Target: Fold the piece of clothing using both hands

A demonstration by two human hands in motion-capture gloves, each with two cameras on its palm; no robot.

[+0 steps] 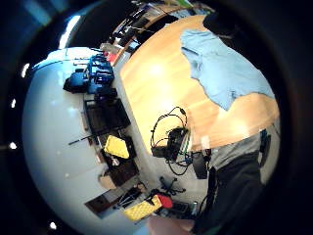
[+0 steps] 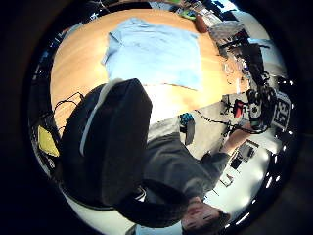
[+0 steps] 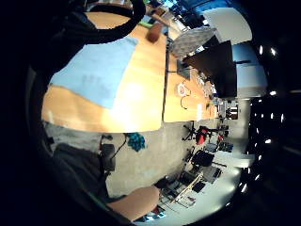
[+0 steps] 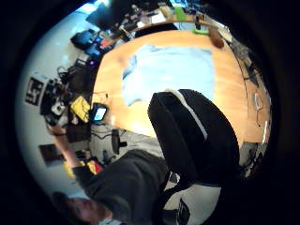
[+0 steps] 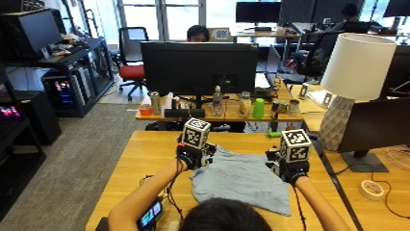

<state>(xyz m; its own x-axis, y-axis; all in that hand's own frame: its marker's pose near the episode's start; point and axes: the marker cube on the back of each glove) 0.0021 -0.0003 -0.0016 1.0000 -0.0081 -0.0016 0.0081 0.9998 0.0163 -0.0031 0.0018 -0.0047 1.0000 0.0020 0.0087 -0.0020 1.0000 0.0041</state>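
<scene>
A light blue garment [image 5: 240,180] lies spread out on the wooden table [image 5: 137,159], with some wrinkles and a ragged near edge. My left hand [image 5: 192,158] hovers over its far left corner and my right hand [image 5: 287,168] over its far right edge. Both are lifted off the cloth and hold nothing. The palm views look down from well above at the garment [image 2: 154,54] [image 4: 171,70] [image 1: 225,73] [image 3: 94,70], lying flat by the person's head. No fingers curl across these views.
A second desk behind the table carries a large monitor [image 5: 198,65] and several bottles [image 5: 258,108]. A white lamp [image 5: 355,82] and a tape roll [image 5: 370,189] stand on the desk to the right. Bare wood surrounds the garment.
</scene>
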